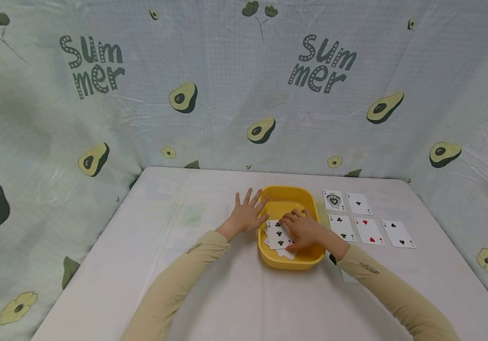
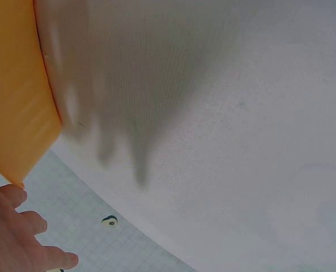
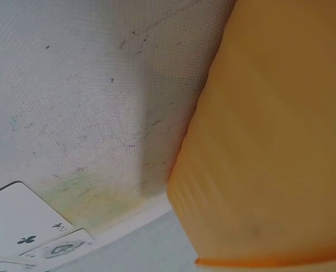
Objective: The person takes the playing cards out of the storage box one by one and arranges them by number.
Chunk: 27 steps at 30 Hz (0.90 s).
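Observation:
A yellow plastic tub [image 1: 293,191] stands on the table with several loose playing cards in it. On top of them is a three of clubs [image 1: 274,237]. My right hand [image 1: 305,232] reaches over the tub's right rim, its fingers bent at that card's upper edge and its thumb at the lower right edge. My left hand [image 1: 247,215] has its fingers spread apart at the tub's left rim. The left wrist view shows some of the left hand's fingers [image 2: 34,224] beside the tub's wall [image 2: 15,85]. In the right wrist view the tub's side [image 3: 275,141] hides the right hand.
Right of the tub lie an emblem-marked ace [image 1: 333,201], an ace of clubs [image 1: 359,203], a two of clubs [image 1: 341,227], a two of hearts [image 1: 369,231] and a two of spades [image 1: 398,234]. Another card [image 1: 348,277] is partly under the right sleeve. A patterned curtain [image 1: 218,57] surrounds the table.

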### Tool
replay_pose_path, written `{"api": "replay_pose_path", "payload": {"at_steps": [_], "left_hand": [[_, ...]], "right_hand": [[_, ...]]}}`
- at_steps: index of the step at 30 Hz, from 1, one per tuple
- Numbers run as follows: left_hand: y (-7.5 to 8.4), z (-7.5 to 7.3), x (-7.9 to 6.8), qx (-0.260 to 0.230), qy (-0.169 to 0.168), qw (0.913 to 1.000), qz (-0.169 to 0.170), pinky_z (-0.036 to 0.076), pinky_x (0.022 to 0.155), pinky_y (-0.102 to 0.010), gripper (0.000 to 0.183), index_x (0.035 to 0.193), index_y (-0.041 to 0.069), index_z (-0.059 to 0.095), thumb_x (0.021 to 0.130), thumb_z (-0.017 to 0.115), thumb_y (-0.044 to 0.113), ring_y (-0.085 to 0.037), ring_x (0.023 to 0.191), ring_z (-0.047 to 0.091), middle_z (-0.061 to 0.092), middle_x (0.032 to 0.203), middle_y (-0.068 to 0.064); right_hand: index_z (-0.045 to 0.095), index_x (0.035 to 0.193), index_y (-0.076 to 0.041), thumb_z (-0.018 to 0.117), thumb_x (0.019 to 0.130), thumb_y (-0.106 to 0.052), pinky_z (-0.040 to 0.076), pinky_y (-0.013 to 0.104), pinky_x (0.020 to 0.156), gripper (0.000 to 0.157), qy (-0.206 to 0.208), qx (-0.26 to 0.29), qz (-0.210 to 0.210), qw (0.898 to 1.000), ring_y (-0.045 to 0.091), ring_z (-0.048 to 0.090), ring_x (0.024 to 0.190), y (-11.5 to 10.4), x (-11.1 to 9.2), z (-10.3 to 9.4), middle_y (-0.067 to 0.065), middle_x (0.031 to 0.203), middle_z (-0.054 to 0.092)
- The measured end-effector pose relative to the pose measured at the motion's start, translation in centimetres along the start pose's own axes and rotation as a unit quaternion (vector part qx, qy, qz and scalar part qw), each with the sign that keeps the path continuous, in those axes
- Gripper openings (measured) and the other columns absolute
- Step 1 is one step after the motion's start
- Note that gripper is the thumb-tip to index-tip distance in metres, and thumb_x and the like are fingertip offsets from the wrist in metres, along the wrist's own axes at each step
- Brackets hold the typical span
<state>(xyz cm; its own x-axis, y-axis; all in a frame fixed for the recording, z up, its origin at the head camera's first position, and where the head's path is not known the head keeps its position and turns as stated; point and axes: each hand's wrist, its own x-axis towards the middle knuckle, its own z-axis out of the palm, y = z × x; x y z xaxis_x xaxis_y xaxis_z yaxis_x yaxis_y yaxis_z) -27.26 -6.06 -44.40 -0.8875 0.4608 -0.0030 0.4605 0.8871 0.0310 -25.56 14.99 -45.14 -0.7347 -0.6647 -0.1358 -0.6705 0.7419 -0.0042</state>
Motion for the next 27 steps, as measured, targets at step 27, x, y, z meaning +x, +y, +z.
{"api": "replay_pose_path", "payload": {"at_steps": [27], "left_hand": [[0.0, 0.1, 0.0, -0.006, -0.009, 0.9999, -0.006, 0.008, 0.105, -0.062, 0.058, 0.144, 0.022, 0.017, 0.094, 0.027, 0.048, -0.035, 0.139, 0.003, 0.007, 0.152, -0.006]], "right_hand": [[0.044, 0.131, -0.016, 0.078, 0.058, -0.047, 0.026, 0.059, 0.093, 0.086, 0.086, -0.008, 0.061, 0.994, 0.032, 0.031, 0.113, 0.9, -5.0, -3.6, 0.008, 0.120, 0.043]]}}
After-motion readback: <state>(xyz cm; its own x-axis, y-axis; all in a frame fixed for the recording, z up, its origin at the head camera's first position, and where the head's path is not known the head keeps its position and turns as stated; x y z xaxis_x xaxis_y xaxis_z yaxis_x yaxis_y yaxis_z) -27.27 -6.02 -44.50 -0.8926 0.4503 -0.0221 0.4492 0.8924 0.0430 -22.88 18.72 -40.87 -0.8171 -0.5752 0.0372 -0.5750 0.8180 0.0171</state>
